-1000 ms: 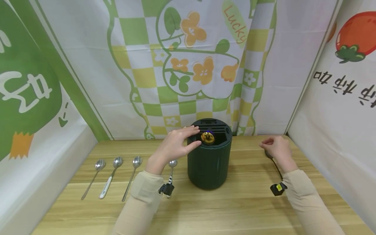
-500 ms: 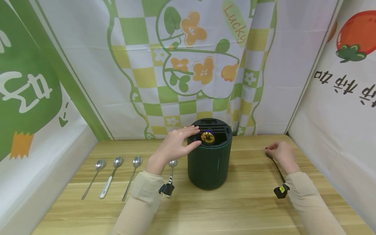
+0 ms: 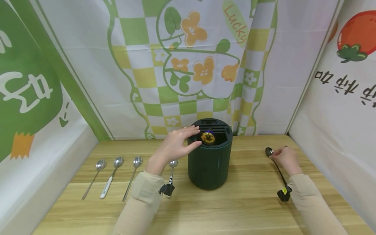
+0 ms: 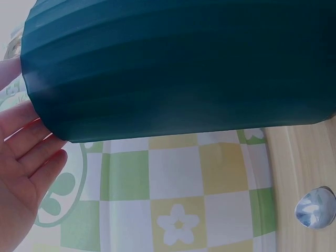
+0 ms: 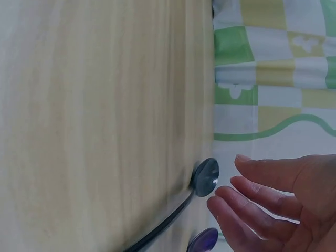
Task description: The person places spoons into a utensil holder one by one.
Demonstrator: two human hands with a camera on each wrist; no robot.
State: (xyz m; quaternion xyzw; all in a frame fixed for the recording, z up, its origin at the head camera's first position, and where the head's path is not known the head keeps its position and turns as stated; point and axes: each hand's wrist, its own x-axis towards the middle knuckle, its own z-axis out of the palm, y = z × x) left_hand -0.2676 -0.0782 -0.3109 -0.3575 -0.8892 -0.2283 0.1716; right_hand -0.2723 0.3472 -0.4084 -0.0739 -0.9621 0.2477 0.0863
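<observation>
A dark green ribbed holder (image 3: 208,169) stands upright on the table. My left hand (image 3: 176,143) rests at its rim, thumb and fingers spread and fairly straight. Out of the holder's opening shows a shiny gold rounded thing (image 3: 208,138), like a spoon's bowl. At the right, a black spoon (image 3: 269,151) lies bowl away from me. Over it hovers my right hand (image 3: 286,160); in the right wrist view its relaxed fingers are beside the spoon's bowl (image 5: 206,177), apart from it. Another spoon with a purplish bowl (image 5: 203,240) lies nearby, mostly hidden by the hand in the head view.
Left of the holder lie several silver spoons in a row: a plain one (image 3: 100,165), a white-handled one (image 3: 118,162), another plain one (image 3: 137,162), and one with a patterned handle (image 3: 173,164) partly behind my left wrist. A printed curtain (image 3: 194,107) hangs behind the table.
My right hand has moved right and slightly down towards me, uncovering the black spoon's bowl. The left hand and the holder have stayed put.
</observation>
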